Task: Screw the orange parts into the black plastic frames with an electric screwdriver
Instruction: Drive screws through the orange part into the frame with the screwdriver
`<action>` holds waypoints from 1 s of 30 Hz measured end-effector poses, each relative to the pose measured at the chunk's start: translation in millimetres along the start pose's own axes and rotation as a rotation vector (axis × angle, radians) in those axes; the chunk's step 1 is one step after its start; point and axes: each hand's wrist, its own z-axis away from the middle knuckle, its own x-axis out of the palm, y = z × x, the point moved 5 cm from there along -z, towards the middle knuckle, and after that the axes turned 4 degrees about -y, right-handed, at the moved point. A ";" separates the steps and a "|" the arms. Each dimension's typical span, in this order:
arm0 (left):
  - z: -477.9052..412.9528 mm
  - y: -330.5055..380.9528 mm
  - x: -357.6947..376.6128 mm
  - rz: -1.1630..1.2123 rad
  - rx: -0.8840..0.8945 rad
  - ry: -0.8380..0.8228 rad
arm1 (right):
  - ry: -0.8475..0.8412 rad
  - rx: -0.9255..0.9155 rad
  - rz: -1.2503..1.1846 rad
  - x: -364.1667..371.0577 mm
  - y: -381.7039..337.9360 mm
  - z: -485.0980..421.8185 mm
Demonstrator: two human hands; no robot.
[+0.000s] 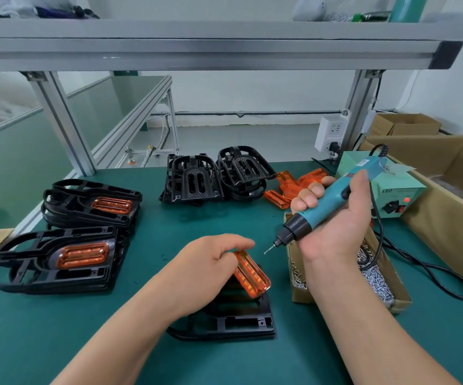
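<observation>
Orange part [251, 275]: located at front centre of the green mat [224, 223], lying on the near black frame [241, 322]. The part runs diagonally, far end up-left and near end down-right. I cannot tell whether it is seated in the frame's recess, because the hand and forearm hide that area.

Left hand [210, 262]: fingers curled, with the fingertips and thumb pinching the far end of the orange part. The forearm crosses the left portion of the black frame.

Right hand [333, 218]: palm toward me, fingers wrapped round the body of the teal screwdriver [333, 201]. The tool is slanted, with the bit pointing down and to the left. I read the bit tip as being in the air, near the far end of the orange part but apart from it.

Screw box [380, 276]: an open cardboard box of small silver screws, just right of the black frame and partly under the right wrist.

Cord [430, 270]: black, looping across the mat to the right of the screw box.

Power unit [391, 190]: a pale green case behind the right hand, with a red lamp lit on its front.

Spare orange parts [291, 187]: a loose pile at the back of the mat, between the bare frames and the power unit.

Bare frames [216, 176]: two black stacks at back centre.

Fitted frames [58, 259]: two stacks on the left of the mat, each topped by a frame with an orange insert in place.
</observation>
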 end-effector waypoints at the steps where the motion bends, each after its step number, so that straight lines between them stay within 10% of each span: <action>1: 0.7 1.5 0.8 -0.042 -0.001 0.001 | 0.000 -0.002 0.002 0.1 -0.3 0.1; 30: 9.5 -2.3 -4.8 -0.610 -0.073 0.007 | 0.042 -0.063 0.219 -14.7 0.8 0.6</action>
